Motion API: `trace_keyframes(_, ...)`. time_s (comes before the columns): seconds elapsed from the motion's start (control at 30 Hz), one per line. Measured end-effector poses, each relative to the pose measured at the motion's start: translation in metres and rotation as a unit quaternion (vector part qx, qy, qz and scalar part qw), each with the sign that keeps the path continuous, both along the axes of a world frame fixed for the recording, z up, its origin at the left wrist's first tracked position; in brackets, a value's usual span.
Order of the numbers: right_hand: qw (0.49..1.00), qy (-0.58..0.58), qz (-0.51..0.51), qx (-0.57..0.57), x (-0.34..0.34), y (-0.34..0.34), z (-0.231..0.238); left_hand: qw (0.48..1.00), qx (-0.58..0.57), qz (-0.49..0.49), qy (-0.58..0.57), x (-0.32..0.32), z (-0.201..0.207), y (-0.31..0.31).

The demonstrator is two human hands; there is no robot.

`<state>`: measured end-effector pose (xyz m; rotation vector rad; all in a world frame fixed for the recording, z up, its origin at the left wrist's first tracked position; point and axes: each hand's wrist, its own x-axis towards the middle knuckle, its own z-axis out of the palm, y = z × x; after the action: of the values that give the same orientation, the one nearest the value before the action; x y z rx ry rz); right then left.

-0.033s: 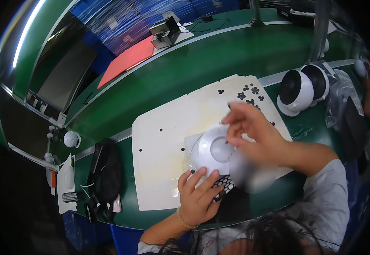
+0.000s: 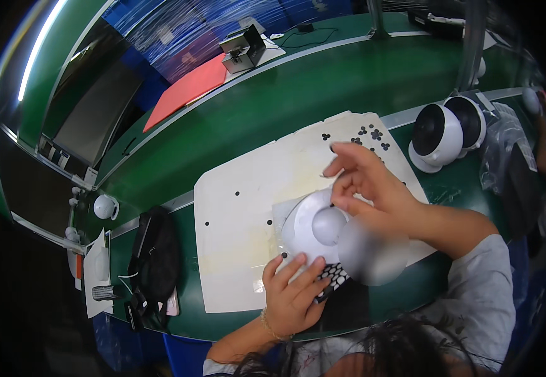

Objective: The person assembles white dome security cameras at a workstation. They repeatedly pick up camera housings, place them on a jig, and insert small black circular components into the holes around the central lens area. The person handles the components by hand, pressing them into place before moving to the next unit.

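Observation:
A white round housing (image 2: 304,229) with a pale dome at its middle rests on a clear bag over the white board. The fingertips of my left hand (image 2: 291,295) press its near-left rim, fingers spread. Under those fingers lies a black sheet with white honeycomb spots (image 2: 334,276). My right hand (image 2: 373,188) hovers just over the housing's far-right side, fingers bent; a small dark bit shows at one finger's end, but its kind is unclear. A blurred grey patch covers the housing's right side.
Small black pads (image 2: 376,135) lie scattered on the white board (image 2: 235,264), some in clusters. Two white units with black round fronts (image 2: 437,135) stand at the right, beside a clear plastic bag (image 2: 499,157). A black pouch (image 2: 156,251) lies on the left, and a metal box (image 2: 240,58) stands at the back.
The white housing has turned or tilted slightly, so its dome shows more fully. My right hand has lifted a little away from it. My left hand keeps its place.

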<state>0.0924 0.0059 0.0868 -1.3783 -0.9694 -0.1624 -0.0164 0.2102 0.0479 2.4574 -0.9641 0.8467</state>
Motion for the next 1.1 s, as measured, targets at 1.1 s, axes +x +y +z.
trace_keyframes(1.1, 0.891, -0.372, -0.204, -0.164, -0.002, -0.004, 0.004, 0.999, 0.028, 0.003, 0.035, -0.005, -0.001, 0.005)
